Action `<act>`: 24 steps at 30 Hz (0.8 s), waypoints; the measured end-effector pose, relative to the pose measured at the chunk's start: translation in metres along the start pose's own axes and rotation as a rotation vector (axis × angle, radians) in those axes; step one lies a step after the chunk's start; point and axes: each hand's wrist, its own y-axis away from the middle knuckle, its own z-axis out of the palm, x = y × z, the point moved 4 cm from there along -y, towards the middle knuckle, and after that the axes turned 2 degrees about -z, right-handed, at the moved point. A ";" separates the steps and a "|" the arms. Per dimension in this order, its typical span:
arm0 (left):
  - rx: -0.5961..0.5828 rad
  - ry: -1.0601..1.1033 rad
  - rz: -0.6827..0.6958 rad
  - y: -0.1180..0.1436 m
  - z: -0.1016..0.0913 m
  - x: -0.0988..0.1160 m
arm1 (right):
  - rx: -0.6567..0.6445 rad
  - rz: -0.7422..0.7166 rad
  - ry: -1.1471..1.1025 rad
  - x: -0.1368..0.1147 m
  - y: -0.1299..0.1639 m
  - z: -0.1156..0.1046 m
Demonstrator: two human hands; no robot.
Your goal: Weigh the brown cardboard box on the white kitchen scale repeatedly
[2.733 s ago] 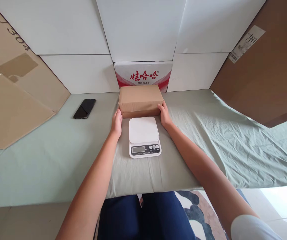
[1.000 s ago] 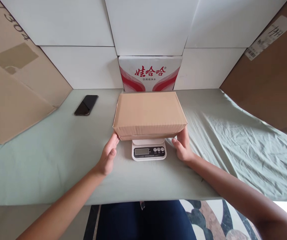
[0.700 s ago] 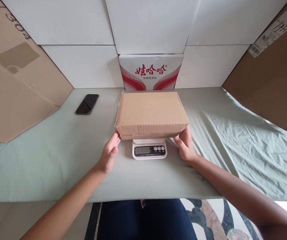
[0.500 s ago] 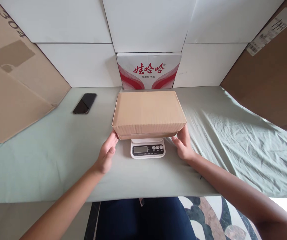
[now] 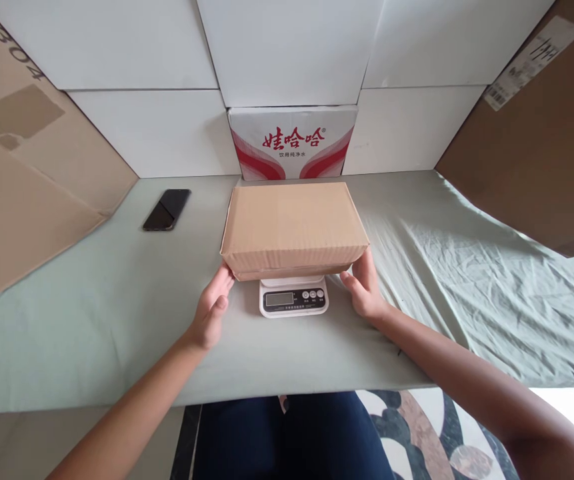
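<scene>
Cardboard box (image 5: 294, 227) rests on scale (image 5: 293, 298) – stiff, probably light. Left hand (image 5: 210, 312) and right hand (image 5: 364, 291) touch its 7 and 5 o'clock corners – fingers loosely open, nothing gripped; lift at the short ends.

Sitting on the kitchen scale (image 5: 293, 299): cardboard box (image 5: 293, 228), flanked at 8 by left hand (image 5: 210, 312), at 4 by right hand (image 5: 364, 289). Lying at 10: phone (image 5: 167, 209). Standing at 12: water carton (image 5: 292, 143).

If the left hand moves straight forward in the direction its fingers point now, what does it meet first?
The left hand points up and slightly right, so it would probably first meet the near left corner of the cardboard box on the scale. Its fingertips look almost in contact already.
</scene>
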 end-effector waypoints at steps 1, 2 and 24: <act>0.002 -0.001 0.000 0.000 0.000 0.000 | 0.001 0.002 0.001 0.000 0.000 0.000; 0.005 -0.006 -0.002 0.000 -0.001 0.000 | 0.004 0.004 0.001 0.001 0.000 0.000; 0.088 -0.024 -0.023 -0.001 -0.007 -0.001 | 0.173 0.136 -0.105 0.023 0.003 -0.010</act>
